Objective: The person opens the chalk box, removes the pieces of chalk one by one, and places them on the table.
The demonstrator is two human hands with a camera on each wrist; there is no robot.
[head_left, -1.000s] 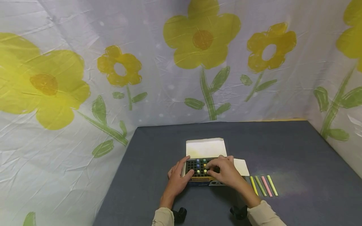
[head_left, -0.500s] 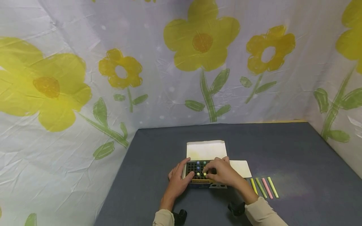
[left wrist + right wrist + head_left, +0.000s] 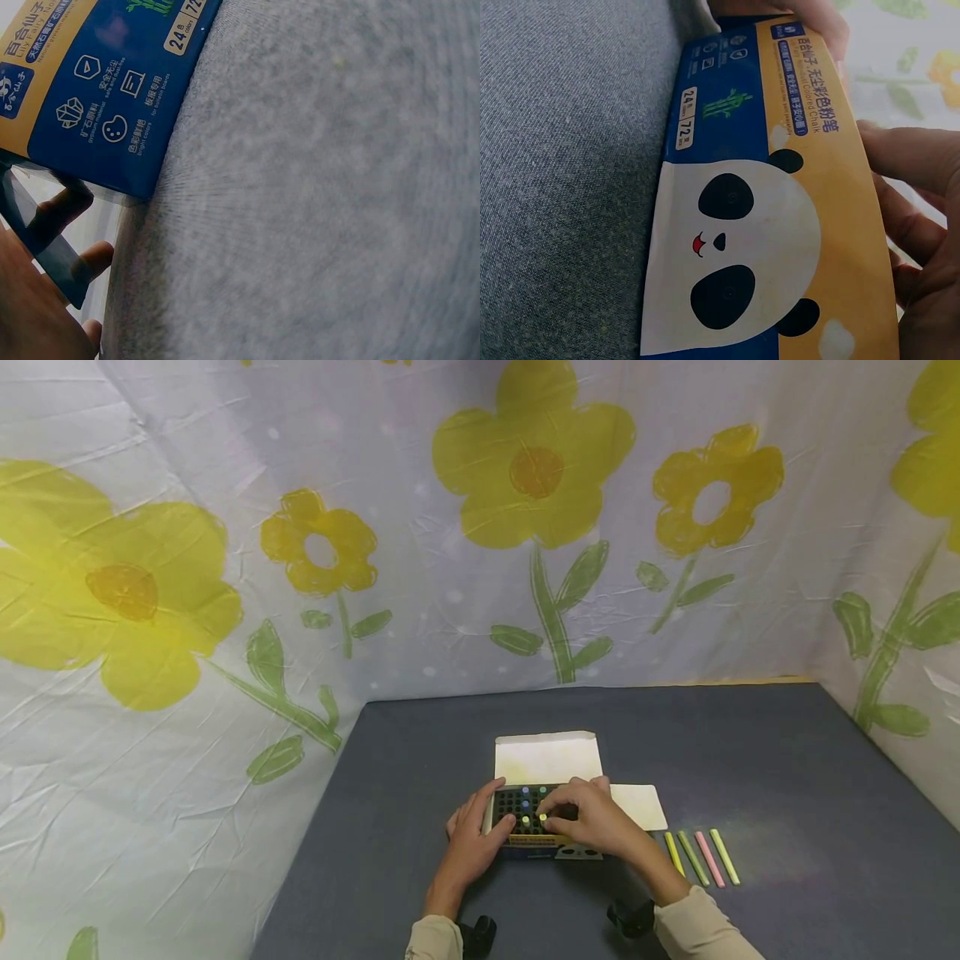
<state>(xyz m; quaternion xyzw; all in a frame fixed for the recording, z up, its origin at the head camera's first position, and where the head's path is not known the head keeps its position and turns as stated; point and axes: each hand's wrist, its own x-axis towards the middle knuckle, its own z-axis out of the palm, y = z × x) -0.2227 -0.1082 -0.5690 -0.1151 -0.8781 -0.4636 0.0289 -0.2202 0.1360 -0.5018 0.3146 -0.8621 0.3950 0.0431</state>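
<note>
An opened box of colored chalk (image 3: 527, 842) lies on the table, its dark holder full of round holes with several chalk ends showing, blue, green and yellow. My left hand (image 3: 471, 839) holds the box's left end, thumb at the front rim and fingers along the side. With bent thumb and index finger, my right hand (image 3: 592, 817) pinches a yellow chalk stick (image 3: 543, 818) in the holder; the hand hides the holder's right part. The box's panda-printed side (image 3: 731, 240) fills the right wrist view, and its blue end (image 3: 105, 97) is in the left wrist view.
Several chalk sticks lie in a row right of the box, among them a pink one (image 3: 709, 858) and a green one (image 3: 693, 858). The white lid (image 3: 547, 758) stands open behind, and a white side flap (image 3: 637, 807) sticks out right. A flowered cloth (image 3: 435, 610) surrounds the dark table (image 3: 420, 752).
My right thumb and index finger have shifted slightly left and closed in on the yellow chalk near the box's front. The left hand stays on the box. The head view has tilted slightly.
</note>
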